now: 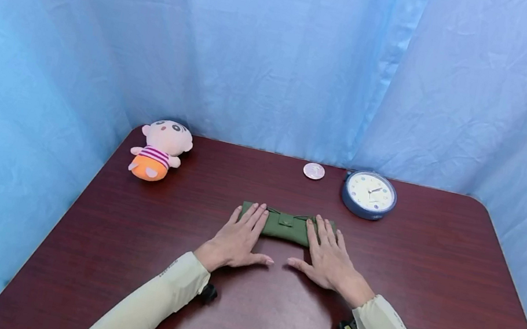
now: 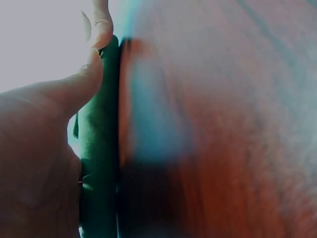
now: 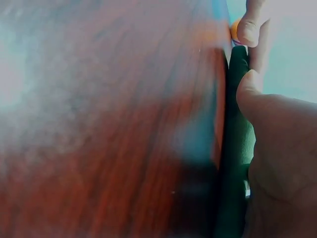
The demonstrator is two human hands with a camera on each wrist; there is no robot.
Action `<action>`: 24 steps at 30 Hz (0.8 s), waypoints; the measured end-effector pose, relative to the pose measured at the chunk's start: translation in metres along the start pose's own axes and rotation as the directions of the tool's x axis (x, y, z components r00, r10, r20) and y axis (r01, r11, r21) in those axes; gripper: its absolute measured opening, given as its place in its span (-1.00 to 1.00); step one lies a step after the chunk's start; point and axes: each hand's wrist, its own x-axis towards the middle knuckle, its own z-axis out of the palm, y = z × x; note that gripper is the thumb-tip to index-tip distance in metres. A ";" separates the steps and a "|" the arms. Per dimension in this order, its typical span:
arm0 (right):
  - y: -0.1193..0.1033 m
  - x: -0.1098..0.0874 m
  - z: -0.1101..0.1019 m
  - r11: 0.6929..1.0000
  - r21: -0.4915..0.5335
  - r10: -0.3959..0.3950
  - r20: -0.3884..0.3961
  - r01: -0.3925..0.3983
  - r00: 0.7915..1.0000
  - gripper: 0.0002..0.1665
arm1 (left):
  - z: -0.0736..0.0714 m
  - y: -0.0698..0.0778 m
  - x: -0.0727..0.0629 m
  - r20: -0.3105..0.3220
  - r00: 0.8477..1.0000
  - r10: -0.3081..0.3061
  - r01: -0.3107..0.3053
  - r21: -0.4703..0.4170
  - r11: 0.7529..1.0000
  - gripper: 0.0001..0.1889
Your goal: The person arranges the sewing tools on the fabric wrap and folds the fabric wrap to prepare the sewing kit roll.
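Observation:
A flat green pouch lies lengthwise on the table, with a small snap tab at the middle of its upper edge and a thin dark cord beside it. The fingers of my left hand rest straight across the pouch's left part. On its right part lie the straight fingers of my right hand. Both thumbs point inward, toward each other, in front of the pouch. In the left wrist view the pouch shows as a green edge beside the hand; the right wrist view shows its dark green edge likewise.
A plush doll in a striped top lies at the table's back left. Near the back edge is a small round pale disc, and right of it a blue-rimmed round clock. Blue curtains hang around the table.

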 end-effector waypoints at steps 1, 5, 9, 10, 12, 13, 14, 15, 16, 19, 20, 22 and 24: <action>0.001 0.000 0.002 1.000 0.005 -0.005 -0.002 0.005 1.000 0.22 | 0.001 0.001 0.000 0.004 1.000 -0.003 0.003 -0.002 1.000 0.17; 0.005 -0.002 0.009 0.999 -0.001 -0.035 -0.025 0.035 0.999 0.28 | 0.005 0.003 0.001 0.025 1.000 -0.011 0.012 -0.038 0.999 0.21; 0.007 -0.004 0.016 0.998 -0.027 -0.057 -0.030 0.056 0.998 0.34 | 0.010 0.005 0.000 0.045 0.999 -0.016 0.019 -0.054 0.998 0.24; 0.007 -0.004 0.016 0.998 -0.030 -0.062 -0.032 0.061 0.998 0.35 | 0.011 0.006 0.000 0.050 0.999 -0.018 0.021 -0.054 0.998 0.25; 0.008 -0.003 0.017 0.997 -0.034 -0.065 -0.023 0.064 0.998 0.36 | 0.010 0.006 0.001 0.060 0.998 -0.023 0.027 -0.057 0.998 0.27; 0.008 -0.003 0.016 0.997 -0.034 -0.064 -0.013 0.063 0.998 0.36 | 0.010 0.006 0.001 0.065 0.998 -0.027 0.030 -0.059 0.998 0.27; 0.008 -0.002 0.016 0.997 -0.031 -0.064 -0.005 0.064 0.998 0.36 | 0.008 0.006 0.001 0.074 0.997 -0.029 0.034 -0.060 0.998 0.27; 0.009 -0.002 0.015 0.998 -0.025 -0.064 0.003 0.064 0.998 0.35 | 0.007 0.006 0.000 0.080 0.996 -0.030 0.036 -0.066 0.997 0.27; 0.008 -0.002 0.013 0.998 -0.011 -0.062 0.010 0.062 0.998 0.34 | 0.004 0.006 0.000 0.086 0.996 -0.030 0.036 -0.072 0.997 0.26; 0.008 -0.002 0.006 0.999 0.029 -0.030 0.039 0.029 0.999 0.30 | -0.002 0.003 -0.001 0.073 0.997 -0.023 0.028 -0.077 0.997 0.23; 0.007 -0.003 0.003 0.999 0.043 -0.020 0.034 0.018 0.999 0.29 | -0.004 0.002 -0.001 0.056 0.998 -0.017 0.021 -0.078 0.997 0.22; 0.008 -0.005 -0.003 0.997 0.081 0.005 0.016 -0.006 1.000 0.26 | -0.007 -0.002 -0.003 0.013 1.000 -0.010 0.011 -0.076 0.997 0.20; 0.013 -0.007 -0.008 0.994 0.106 0.027 -0.012 -0.025 1.000 0.24 | -0.011 -0.007 -0.006 -0.031 0.999 -0.013 0.011 -0.072 0.997 0.18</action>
